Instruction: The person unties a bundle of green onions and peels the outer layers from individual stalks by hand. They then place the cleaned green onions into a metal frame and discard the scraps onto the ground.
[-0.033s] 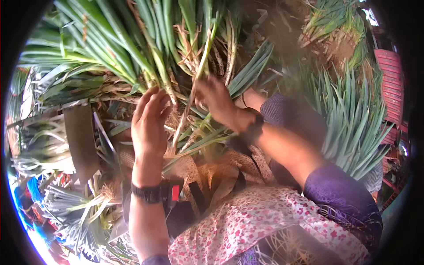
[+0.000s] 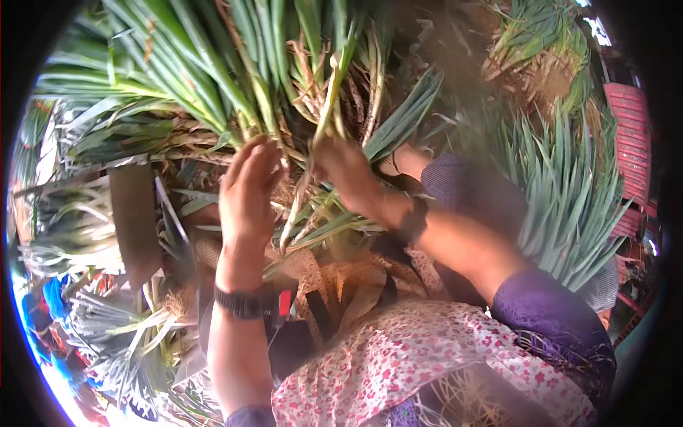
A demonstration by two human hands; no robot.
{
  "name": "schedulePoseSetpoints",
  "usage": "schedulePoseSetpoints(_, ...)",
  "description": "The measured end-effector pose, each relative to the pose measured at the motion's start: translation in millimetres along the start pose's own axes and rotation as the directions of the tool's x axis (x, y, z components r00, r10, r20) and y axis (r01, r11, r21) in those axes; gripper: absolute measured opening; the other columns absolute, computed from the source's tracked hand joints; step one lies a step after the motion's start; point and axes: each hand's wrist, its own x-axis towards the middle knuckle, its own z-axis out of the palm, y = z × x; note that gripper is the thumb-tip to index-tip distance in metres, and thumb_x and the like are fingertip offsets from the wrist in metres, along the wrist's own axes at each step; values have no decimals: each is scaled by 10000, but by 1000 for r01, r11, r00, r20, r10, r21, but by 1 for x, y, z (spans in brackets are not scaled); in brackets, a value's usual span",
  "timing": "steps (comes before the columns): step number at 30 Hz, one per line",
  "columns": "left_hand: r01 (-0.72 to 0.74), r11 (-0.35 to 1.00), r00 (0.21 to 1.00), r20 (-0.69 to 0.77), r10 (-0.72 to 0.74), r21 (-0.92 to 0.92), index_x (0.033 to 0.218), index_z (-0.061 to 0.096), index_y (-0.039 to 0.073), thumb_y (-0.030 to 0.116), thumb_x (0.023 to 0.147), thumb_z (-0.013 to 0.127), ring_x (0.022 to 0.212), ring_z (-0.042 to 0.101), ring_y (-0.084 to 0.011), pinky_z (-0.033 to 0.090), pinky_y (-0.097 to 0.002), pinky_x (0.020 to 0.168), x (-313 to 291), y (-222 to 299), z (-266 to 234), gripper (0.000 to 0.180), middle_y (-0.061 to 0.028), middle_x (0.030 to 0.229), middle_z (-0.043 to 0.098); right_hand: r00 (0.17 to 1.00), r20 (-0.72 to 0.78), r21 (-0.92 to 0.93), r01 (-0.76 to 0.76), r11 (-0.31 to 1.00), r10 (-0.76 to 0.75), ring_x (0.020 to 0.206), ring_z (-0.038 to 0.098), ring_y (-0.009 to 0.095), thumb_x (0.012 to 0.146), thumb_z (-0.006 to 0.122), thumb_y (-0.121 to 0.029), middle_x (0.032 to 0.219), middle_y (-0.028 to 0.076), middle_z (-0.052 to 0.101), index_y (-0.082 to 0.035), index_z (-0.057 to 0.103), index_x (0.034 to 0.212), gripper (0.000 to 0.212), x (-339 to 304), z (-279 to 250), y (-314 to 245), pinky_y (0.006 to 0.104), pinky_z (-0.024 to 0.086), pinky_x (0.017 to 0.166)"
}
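A big bunch of green onions [image 2: 206, 71] fans away from me, its pale lower ends and roots toward my body. My left hand [image 2: 249, 181], wearing a black watch, has its fingers curled at the lower ends of the stalks on the left. My right hand [image 2: 348, 174], with a dark band at the wrist, is closed on a single green onion stalk [image 2: 326, 110]. From beside that hand a limp, pale strip [image 2: 295, 206] hangs down. The right fingertips are partly hidden and slightly blurred.
Loose green leaves [image 2: 334, 217] lie below my hands. More green onions [image 2: 565, 192] stand to the right, with another pile [image 2: 541, 50] behind. A brown board [image 2: 135, 228] and further bunches [image 2: 121, 334] are at left. A red slatted piece [image 2: 627, 135] is far right.
Both hands have shifted slightly: the left a little to the right, the right a little down toward me. The stalk in the right hand has come down slightly with it.
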Motion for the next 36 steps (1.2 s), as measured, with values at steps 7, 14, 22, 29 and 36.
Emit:
schedulePoseSetpoints(7, -874, 76, 462, 774, 432, 479, 1070, 590, 43, 132, 762, 579, 1009, 565, -269, 464, -360, 841, -59, -50, -49, 321, -188, 1078, 588, 993, 115, -359, 73, 930, -33, 900, 554, 199, 866, 500, -99, 1040, 91, 579, -34, 527, 1125, 269, -161, 73, 8, 323, 441, 780)
schedulePoseSetpoints(14, -247, 964, 888, 421, 184, 101, 1030, 562, 46, 151, 870, 560, 778, 495, -71, 437, -240, 724, -214, 15, -39, 192, 31, 834, 544, 815, 570, -719, 557, 416, -105, 813, 481, 97, 877, 529, -152, 887, 4, 521, -42, 506, 1055, 210, -199, 70, -5, 272, 414, 701)
schedulePoseSetpoints(22, -771, 607, 635, -158, 756, -194, 1059, 544, 47, 118, 889, 544, 917, 551, -147, 459, -289, 778, -362, 55, -124, 184, -44, 1000, 560, 721, 683, -459, 304, 835, 113, 738, 524, 84, 874, 576, -107, 835, 1, 571, -22, 548, 989, 145, -205, 94, 17, 227, 443, 690)
schedulePoseSetpoints(29, -556, 346, -266, -556, 787, 756, 1296, 345, 44, 349, 910, 502, 1001, 515, -181, 404, -327, 935, -739, 45, -434, 516, -152, 1155, 522, 736, 654, -626, 397, 671, 174, 680, 537, 77, 848, 572, -88, 793, -2, 572, -14, 583, 967, 140, -201, 95, 26, 229, 455, 646)
schedulePoseSetpoints(36, -974, 169, 187, -959, 213, -153, 907, 518, 129, 299, 855, 587, 843, 557, -236, 439, -420, 827, -637, -24, -394, 191, -97, 907, 571, 791, 574, -737, 387, 554, 210, 702, 561, 113, 809, 584, -79, 783, 40, 609, 9, 601, 922, 144, -183, 92, 38, 259, 460, 656)
